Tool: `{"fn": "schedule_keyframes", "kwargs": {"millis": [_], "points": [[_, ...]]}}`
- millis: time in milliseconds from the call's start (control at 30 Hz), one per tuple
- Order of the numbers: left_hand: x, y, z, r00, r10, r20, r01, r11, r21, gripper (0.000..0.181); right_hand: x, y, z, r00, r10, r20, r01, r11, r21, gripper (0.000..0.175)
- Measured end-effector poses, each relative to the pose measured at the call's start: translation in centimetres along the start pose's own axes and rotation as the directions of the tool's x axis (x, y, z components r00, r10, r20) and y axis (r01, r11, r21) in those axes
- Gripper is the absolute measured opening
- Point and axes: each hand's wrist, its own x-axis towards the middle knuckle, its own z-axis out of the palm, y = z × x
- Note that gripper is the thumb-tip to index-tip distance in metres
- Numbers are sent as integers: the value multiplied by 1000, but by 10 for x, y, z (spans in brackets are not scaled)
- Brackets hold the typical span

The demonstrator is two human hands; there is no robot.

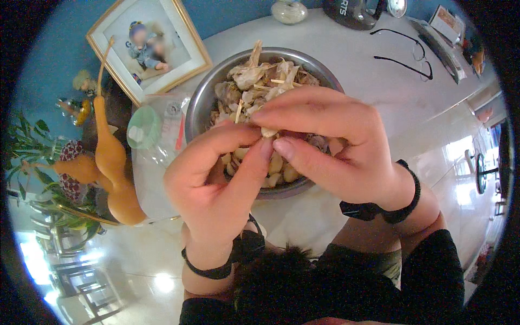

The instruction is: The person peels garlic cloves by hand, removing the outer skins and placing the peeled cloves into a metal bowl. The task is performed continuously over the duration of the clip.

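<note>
Above a steel bowl (pixel 203 87), the fingertips of both my hands meet on a small pale garlic clove (pixel 269 132). My left hand (pixel 219 174) pinches it between thumb and forefinger from the left. From the right, my right hand (pixel 337 142) touches it with thumb and fingers. Garlic bulbs (pixel 248 77) with dry stems and loose papery skins fill the far part of the bowl. Pale cloves (pixel 274 168) lie in the near part, partly hidden under my hands. Black bands circle both wrists.
A framed photo (pixel 150 48) leans at the back left. Dried gourds (pixel 109 158), a green round container (pixel 144 128) and a clear plastic bag (pixel 166 118) stand or lie to the left. Eyeglasses (pixel 422 57), a dark jug (pixel 353 14) and a glass jar (pixel 289 12) rest at the back right.
</note>
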Motion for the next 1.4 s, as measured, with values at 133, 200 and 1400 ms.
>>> {"fn": "schedule_keyframes", "kwargs": {"millis": [133, 200, 1400], "points": [[0, -2, 0, 999, 41, 16, -42, 997, 64, 11, 1, 2, 0, 1000, 17, -14, -18, 999, -37, 23], [1, -6, 2, 993, 121, -4, -119, 983, 140, 10, 1, 0, -1, 999, 48, -16, -49, 996, -69, 23], [0, -2, 1, 998, 40, 40, -48, 973, 228, 9, -2, 1, -2, 995, 97, -15, -98, 994, -39, 19]]}}
